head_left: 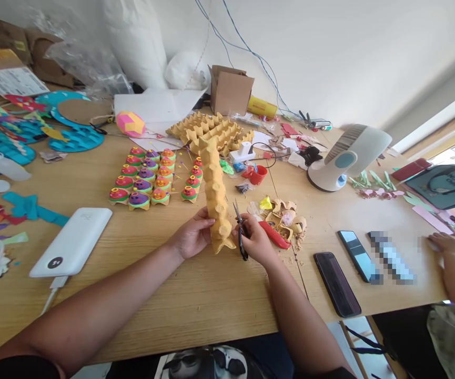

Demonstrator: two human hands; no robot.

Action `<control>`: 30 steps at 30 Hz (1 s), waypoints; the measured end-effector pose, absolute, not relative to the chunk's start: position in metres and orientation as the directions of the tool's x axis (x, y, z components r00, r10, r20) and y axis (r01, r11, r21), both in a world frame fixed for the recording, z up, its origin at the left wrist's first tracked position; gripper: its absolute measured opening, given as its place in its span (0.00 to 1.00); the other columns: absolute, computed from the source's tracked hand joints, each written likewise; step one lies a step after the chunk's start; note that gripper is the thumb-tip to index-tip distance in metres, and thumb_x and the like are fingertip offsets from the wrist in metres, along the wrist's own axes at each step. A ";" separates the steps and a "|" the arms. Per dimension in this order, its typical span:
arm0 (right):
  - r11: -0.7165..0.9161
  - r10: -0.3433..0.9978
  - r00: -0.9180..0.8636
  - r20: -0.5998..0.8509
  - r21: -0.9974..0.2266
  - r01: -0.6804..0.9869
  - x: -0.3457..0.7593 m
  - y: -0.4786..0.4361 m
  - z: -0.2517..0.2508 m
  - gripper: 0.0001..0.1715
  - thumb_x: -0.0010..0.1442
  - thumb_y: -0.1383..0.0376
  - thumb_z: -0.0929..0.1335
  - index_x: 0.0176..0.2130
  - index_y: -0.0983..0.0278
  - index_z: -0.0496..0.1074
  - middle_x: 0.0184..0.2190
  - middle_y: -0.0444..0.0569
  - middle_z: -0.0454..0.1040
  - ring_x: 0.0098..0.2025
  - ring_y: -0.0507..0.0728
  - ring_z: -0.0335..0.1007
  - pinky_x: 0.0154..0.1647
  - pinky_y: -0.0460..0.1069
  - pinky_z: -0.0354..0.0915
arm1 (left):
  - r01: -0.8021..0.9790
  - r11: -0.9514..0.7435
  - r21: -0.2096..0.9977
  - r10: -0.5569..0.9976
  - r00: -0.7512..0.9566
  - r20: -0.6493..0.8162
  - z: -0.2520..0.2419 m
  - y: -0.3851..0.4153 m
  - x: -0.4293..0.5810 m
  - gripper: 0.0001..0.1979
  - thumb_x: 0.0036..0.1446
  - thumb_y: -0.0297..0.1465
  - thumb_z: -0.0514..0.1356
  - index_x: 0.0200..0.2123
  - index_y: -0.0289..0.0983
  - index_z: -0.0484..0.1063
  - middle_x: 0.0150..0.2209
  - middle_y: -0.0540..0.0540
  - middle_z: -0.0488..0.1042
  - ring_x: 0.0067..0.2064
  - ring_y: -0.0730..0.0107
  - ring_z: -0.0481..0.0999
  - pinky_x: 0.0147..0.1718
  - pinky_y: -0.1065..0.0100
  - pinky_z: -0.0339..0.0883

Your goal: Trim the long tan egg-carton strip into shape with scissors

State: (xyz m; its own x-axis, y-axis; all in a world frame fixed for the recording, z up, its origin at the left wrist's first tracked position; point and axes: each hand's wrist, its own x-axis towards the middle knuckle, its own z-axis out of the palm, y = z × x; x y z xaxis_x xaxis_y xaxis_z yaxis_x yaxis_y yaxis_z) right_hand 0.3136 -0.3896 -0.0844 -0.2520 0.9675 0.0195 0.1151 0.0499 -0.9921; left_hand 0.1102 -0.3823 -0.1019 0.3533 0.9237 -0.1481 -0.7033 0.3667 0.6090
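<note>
My left hand (193, 234) grips the near end of a long yellow egg-carton strip (216, 189) that stands on the wooden table (172, 295) and leans away from me. My right hand (255, 241) is closed on black scissors (240, 227), whose blades point up beside the strip's lower right edge. A red-handled tool (274, 235) lies just right of that hand, next to a heap of carton scraps (286, 216).
Painted carton cups (152, 176) sit in rows beyond the strip, with stacked egg trays (211, 131) behind. A white power bank (73, 241) lies left, two phones (347, 268) right, a white fan (345, 158) farther back. Another person's hand (454, 263) rests at the right edge.
</note>
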 end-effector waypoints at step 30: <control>0.253 0.951 -0.308 0.021 -0.624 0.739 0.312 -0.401 -0.066 0.20 0.62 0.51 0.73 0.48 0.59 0.77 0.27 0.42 0.74 0.29 0.53 0.67 0.30 0.46 0.55 | -0.809 0.144 0.570 0.983 0.050 -0.178 -0.099 -0.371 0.109 0.14 0.45 0.18 0.65 0.36 0.37 0.78 0.38 0.47 0.84 0.39 0.68 0.82 0.37 0.71 0.77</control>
State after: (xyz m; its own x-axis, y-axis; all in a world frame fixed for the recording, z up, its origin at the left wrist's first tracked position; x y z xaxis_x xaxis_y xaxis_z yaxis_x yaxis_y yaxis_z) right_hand 0.3122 -0.4010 -0.0663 -0.3083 0.9510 0.0208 0.7391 0.2533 -0.6242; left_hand 0.1088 -0.3710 -0.0993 0.0497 0.9828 -0.1779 -0.8086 0.1442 0.5704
